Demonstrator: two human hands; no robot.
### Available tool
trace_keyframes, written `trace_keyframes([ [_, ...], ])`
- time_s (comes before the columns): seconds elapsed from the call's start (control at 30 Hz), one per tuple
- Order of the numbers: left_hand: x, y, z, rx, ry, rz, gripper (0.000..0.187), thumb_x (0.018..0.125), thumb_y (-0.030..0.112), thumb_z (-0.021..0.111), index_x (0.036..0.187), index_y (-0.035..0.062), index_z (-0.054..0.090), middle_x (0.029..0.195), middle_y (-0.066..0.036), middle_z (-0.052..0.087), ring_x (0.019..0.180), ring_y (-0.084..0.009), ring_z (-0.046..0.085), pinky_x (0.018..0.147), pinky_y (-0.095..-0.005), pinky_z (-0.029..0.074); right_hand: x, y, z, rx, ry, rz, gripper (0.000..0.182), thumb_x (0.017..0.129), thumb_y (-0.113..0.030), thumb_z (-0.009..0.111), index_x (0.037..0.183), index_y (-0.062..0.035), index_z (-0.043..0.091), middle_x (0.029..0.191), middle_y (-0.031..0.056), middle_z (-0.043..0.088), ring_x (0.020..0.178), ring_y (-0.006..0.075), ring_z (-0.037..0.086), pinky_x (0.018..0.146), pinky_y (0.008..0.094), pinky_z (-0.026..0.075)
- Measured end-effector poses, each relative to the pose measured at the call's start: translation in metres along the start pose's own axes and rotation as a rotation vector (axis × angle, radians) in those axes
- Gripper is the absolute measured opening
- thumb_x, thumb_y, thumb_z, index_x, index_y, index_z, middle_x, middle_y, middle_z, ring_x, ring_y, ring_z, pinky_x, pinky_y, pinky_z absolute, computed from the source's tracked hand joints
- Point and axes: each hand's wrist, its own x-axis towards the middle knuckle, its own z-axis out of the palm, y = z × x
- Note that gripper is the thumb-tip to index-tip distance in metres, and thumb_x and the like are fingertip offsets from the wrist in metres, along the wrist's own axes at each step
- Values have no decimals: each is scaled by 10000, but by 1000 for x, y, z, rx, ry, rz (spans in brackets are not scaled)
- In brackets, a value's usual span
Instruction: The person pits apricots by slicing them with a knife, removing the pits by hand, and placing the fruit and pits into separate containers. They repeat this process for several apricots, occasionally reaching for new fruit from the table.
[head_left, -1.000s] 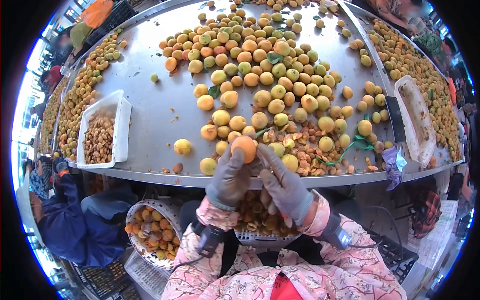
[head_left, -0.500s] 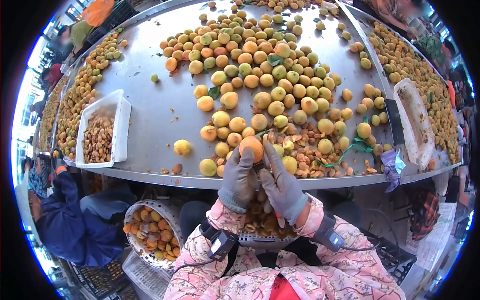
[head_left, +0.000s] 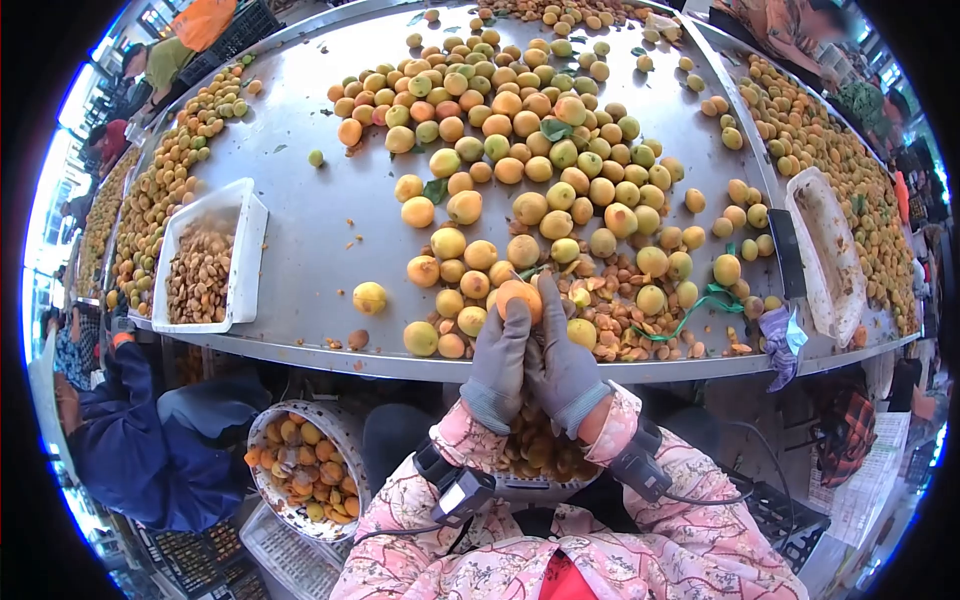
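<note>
My gloved left hand (head_left: 497,360) is closed round an orange apricot (head_left: 520,298) just above the table's front edge. The gloved right hand (head_left: 566,368) presses against it, its fingers closed at the apricot's right side. Whether a small tool is inside the right hand is hidden. Whole yellow and green apricots (head_left: 470,320) lie just left of the fingers. To the right spreads a heap of apricot stones and torn pieces (head_left: 625,300). Below my wrists, a container of brown-orange pieces (head_left: 540,455) is partly covered by my arms.
A metal table (head_left: 310,230) carries a large apricot pile (head_left: 560,150). At left stands a white tub of stones (head_left: 250,270); at right, an empty-looking white tray (head_left: 825,250) and a purple cloth (head_left: 778,345). A bucket of apricot halves (head_left: 345,430) stands beside me. Other people work around.
My right hand has closed in beside the left, and its fingers have come together at the apricot. Both hands have shifted slightly right; the view has moved a little.
</note>
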Motion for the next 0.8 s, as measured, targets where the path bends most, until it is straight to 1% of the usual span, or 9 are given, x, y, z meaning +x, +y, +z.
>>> trace_keyframes([
  [0.07, -1, 8, 0, -24, 3, 16, 506, 913, 418, 550, 1227, 30, 468, 1098, -42, 559, 953, -99, 536, 795, -229, 464, 2, -5, -5, -6, -29, 39, 707, 912, -179, 497, 1474, -184, 68, 935, 224, 647, 778, 450, 625, 657, 446, 501],
  [0.2, 2, 34, -9, 266, -85, -116, 459, 908, 321, 595, 1225, 12, 471, 1066, -43, 568, 925, -92, 549, 790, -227, 473, 3, 5, -12, 211, -52, 11, 714, 901, -197, 516, 1471, -190, 85, 837, 219, 644, 710, 418, 627, 618, 448, 496],
  [0.27, 6, 37, -6, 326, -54, 62, 403, 887, 231, 630, 1188, 0, 492, 1014, -33, 585, 894, -83, 561, 774, -225, 481, 5, 5, -12, 263, -47, -41, 734, 891, -223, 536, 1469, -191, 85, 801, 237, 634, 707, 421, 618, 608, 467, 489],
  [0.3, 6, 37, -7, 339, -11, 13, 348, 866, 174, 649, 1133, -8, 522, 955, -27, 600, 839, -71, 568, 729, -212, 488, 5, 1, -13, 150, -69, -54, 736, 894, -229, 529, 1469, -193, 71, 795, 237, 634, 706, 421, 619, 611, 466, 490],
  [0.4, 6, 35, -8, 527, 43, 43, 318, 860, 183, 656, 1086, -12, 546, 931, -28, 604, 814, -68, 567, 711, -210, 488, 6, 0, -11, 9, -134, -37, 741, 901, -249, 509, 1469, -197, 36, 770, 236, 633, 697, 422, 619, 613, 465, 491],
  [0.47, 5, 34, -9, 462, 64, 44, 323, 852, 185, 664, 1080, -13, 549, 931, -32, 603, 805, -66, 563, 701, -207, 485, 4, 3, -9, -18, -178, -8, 744, 905, -263, 497, 1468, -199, 16, 751, 235, 632, 690, 423, 619, 612, 466, 491],
  [0.53, 5, 30, -8, 398, 82, 48, 327, 845, 186, 671, 1075, -15, 553, 930, -35, 603, 795, -65, 560, 691, -205, 481, 2, 5, -7, -83, -103, -143, 743, 912, -299, 473, 1466, -202, -13, 705, 223, 628, 666, 423, 615, 599, 475, 485],
  [0.73, 11, 12, -6, 485, 192, 293, 286, 844, 226, 674, 966, 1, 546, 851, -26, 588, 748, -68, 544, 652, -205, 469, 5, 5, -17, -199, -162, -74, 717, 921, -351, 452, 1467, -208, 10, 711, 218, 633, 669, 420, 617, 597, 485, 478],
  [0.8, 10, 19, -7, 638, 166, 182, 272, 848, 231, 667, 933, 8, 535, 845, -44, 582, 750, -74, 539, 650, -213, 466, 7, 4, -21, -176, -176, -82, 715, 924, -359, 447, 1467, -212, 6, 715, 221, 633, 672, 420, 617, 601, 485, 479],
])
